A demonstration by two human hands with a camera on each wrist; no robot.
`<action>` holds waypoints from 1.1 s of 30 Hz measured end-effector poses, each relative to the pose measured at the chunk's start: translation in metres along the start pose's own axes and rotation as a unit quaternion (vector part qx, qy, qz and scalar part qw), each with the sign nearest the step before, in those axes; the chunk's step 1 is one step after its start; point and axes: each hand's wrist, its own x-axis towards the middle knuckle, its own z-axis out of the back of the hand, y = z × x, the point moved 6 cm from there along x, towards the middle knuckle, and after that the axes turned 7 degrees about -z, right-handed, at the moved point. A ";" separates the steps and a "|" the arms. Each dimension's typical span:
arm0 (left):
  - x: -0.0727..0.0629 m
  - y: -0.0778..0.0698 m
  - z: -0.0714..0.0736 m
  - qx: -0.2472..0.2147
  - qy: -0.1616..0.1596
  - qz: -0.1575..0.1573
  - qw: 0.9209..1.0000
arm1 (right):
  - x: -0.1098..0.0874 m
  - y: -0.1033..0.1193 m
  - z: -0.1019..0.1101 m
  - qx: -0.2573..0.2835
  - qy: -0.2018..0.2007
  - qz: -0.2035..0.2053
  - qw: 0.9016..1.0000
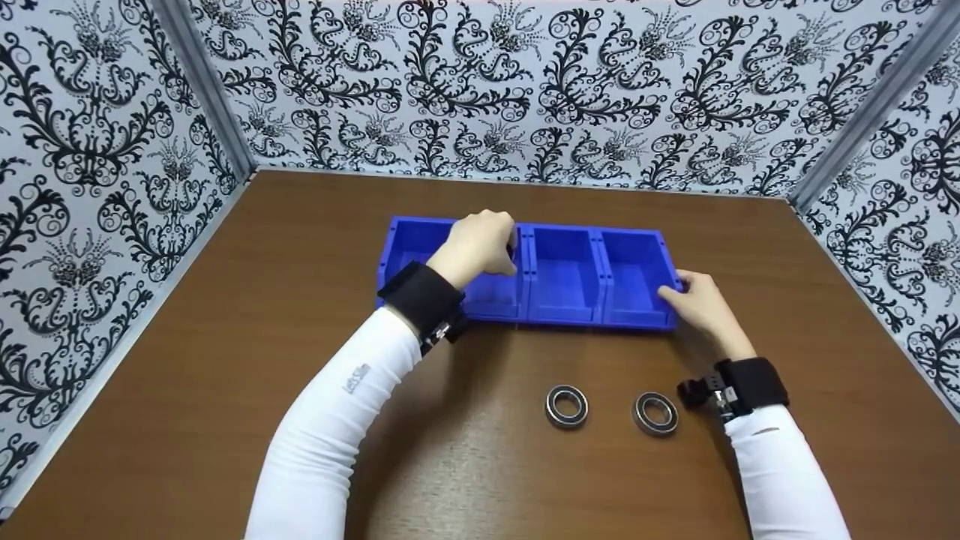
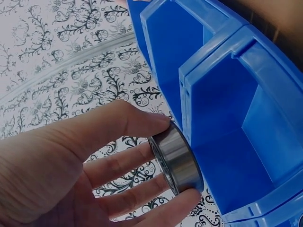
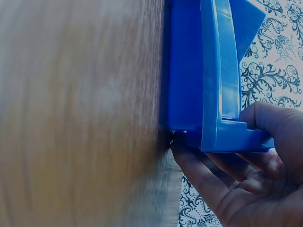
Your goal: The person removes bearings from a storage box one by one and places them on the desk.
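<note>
Pinched between the thumb and fingers of my left hand (image 1: 480, 241) is a metal ball bearing (image 2: 180, 161), held just above the left part of a blue divided bin (image 1: 562, 316). In the head view the hand hides most of this bearing. My right hand (image 1: 703, 304) grips the bin's right end, its thumb over the rim and its fingers against the outer side, as the right wrist view shows. Two more bearings lie flat on the table in front of the bin: one nearer the middle (image 1: 552, 409), the other to its right (image 1: 641, 416).
The brown wooden table (image 1: 225, 315) carries the bin towards its back. Patterned white panels (image 1: 480, 90) with black scrollwork stand along the back and both sides, joined by grey corner posts (image 1: 210, 90).
</note>
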 end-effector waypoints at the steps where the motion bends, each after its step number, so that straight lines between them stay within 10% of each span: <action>1: -0.001 0.000 0.000 0.000 0.000 -0.001 1.000 | 0.000 0.000 0.000 0.000 0.000 0.002 1.000; 33: -0.024 -0.009 0.001 -0.019 0.000 -0.025 1.000 | -0.001 0.001 0.000 -0.018 -0.002 0.003 1.000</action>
